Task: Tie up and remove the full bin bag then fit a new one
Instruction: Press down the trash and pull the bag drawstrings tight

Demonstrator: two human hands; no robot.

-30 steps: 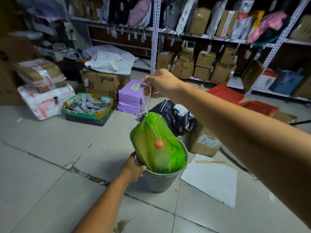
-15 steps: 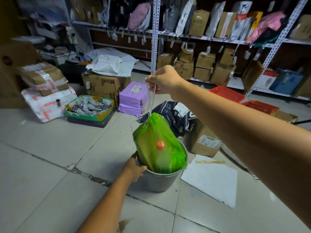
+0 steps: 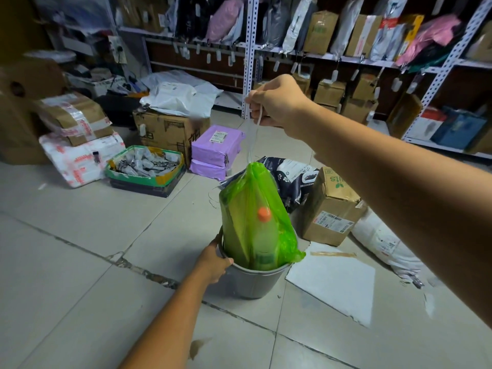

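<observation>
Right hand [image 3: 277, 102], upper centre, fingers curled around white drawstring [image 3: 253, 139]; green bag [image 3: 255, 217] hung at centre, its bottom inside grey bin [image 3: 253, 282]. Left hand [image 3: 213, 262] gripped the bin rim. Cardboard box [image 3: 330, 209] near on the right; floor tiles [image 3: 93, 235] open to the left.

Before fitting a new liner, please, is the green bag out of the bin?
No: the green bag hangs by its drawstring from the right hand, bottom inside the grey bin.

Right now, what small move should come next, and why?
Probably lift the bag straight up: its bottom sits inside the bin, the right hand grips its drawstring, and the left hand holds the bin's rim steady.
</observation>
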